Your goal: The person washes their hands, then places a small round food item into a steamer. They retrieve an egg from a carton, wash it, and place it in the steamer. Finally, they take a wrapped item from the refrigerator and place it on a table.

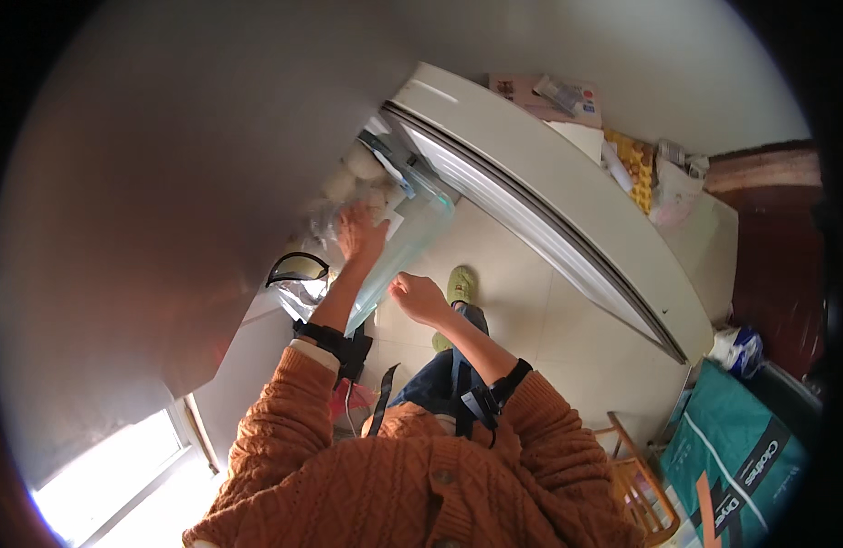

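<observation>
A pale, see-through drawer (pixel 421 224) stands pulled out from an open refrigerator. My left hand (pixel 359 236) reaches down into it with the fingers stretched and the thumb apart, over clear plastic bags (pixel 325 222). Its fingertips lie against the bags, and nothing shows gripped in them. Round, pale items (pixel 362 163) lie deeper in the drawer; their kind is unclear. Just outside the drawer's front is my right hand (pixel 419 298), its fingers curled in, with no object visible in it. A black-rimmed clear item (pixel 300 269) lies beside my left forearm.
The white refrigerator door (pixel 549 173) swings wide to the right. Beyond it a pale surface (pixel 700 239) carries boxes and bags. A teal bag (pixel 736 447) and a wooden stool (pixel 642 484) stand at the lower right. My green shoe (pixel 461 285) rests on the tiled floor.
</observation>
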Demonstrator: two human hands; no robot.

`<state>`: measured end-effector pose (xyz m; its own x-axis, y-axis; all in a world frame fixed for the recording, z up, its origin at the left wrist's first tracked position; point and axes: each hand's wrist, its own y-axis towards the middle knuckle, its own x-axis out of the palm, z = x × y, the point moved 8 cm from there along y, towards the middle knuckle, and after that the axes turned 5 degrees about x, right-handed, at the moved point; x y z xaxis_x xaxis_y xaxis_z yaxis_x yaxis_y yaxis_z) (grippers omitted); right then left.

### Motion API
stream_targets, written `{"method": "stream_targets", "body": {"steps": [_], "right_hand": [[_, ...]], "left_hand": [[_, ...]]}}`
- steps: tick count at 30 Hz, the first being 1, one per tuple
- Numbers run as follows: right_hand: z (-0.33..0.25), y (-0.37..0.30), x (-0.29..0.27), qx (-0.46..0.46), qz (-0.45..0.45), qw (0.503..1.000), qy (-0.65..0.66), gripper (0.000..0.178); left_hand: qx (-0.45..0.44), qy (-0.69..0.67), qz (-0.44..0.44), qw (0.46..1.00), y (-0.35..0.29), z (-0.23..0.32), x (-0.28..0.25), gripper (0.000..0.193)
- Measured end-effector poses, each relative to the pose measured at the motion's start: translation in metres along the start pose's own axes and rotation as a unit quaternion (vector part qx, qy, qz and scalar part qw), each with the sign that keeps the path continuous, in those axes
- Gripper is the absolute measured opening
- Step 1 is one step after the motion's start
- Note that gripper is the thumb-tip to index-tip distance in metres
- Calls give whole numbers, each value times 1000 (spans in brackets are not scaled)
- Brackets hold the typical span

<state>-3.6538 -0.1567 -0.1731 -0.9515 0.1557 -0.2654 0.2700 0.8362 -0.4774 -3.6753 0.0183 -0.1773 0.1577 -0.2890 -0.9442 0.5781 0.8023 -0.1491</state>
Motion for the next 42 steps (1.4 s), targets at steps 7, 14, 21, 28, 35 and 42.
{"method": "stream_targets", "body": {"steps": [7,14,21,28,35,42], "right_hand": [[-17,-10,-8,8,3,1000,-8,25],[-15,-9,18,5,15,1000,0,23],[-13,-4,34,58,74,996,4,23],[-33,58,65,-11,126,989,81,21],[-96,171,86,-355,246,887,-162,37],[-108,110,-1,-123,43,985,-116,46]], "left_hand": [[-62,67,-126,988,9,-8,18,60],[29,-168,-139,975,-26,-3,-24,59],[-57,-575,-203,791,-151,-43,-116,50],[-182,-656,-145,718,-263,-97,-131,74],[-167,-676,-64,715,-245,-107,-117,57],[-104,-687,-64,717,-202,-79,-120,46]]}}
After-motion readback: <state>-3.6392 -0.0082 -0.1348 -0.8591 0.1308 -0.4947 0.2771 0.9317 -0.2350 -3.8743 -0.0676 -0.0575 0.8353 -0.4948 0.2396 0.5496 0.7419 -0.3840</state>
